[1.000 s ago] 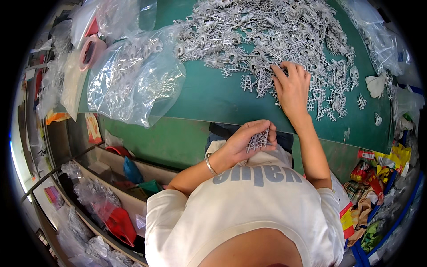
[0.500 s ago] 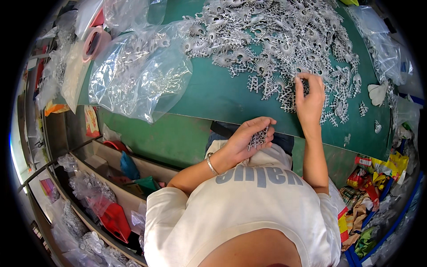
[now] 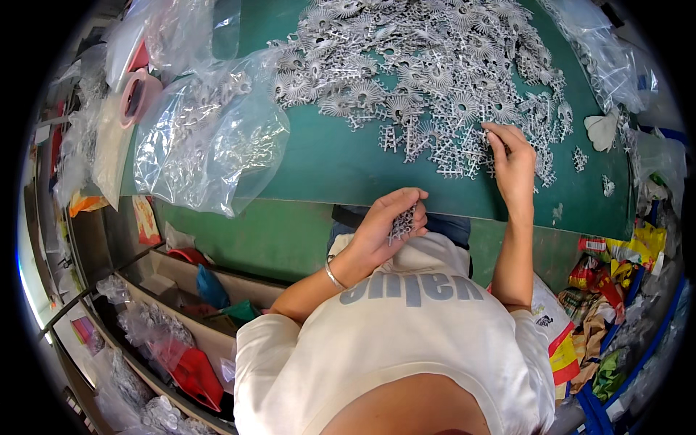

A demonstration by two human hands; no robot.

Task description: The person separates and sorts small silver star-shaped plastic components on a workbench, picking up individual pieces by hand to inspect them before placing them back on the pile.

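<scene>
A wide heap of small silver-grey metal pieces (image 3: pixel 435 76), some fan-shaped with a hole and others branched, lies on the green table (image 3: pixel 333 163). My left hand (image 3: pixel 382 226) is closed around a bunch of the branched metal pieces (image 3: pixel 402 226), held just off the table's near edge, above my lap. Over the heap's near right part, my right hand (image 3: pixel 516 165) has its thumb and forefinger pinched together. Whatever lies between those fingertips is too small to make out.
A clear plastic bag (image 3: pixel 210 138) with similar pieces lies left of the heap, near a pink tape roll (image 3: pixel 140 98). A few loose pieces (image 3: pixel 580 159) and a whitish flat piece (image 3: pixel 601 131) lie at the right. Drawers (image 3: pixel 174 279) with bags stand below left; colourful packets (image 3: pixel 591 272) lie below right.
The whole view has shifted, so the table's contents sit further left. Against the heap, my right hand has moved slightly rightward. My left hand still holds its bunch.
</scene>
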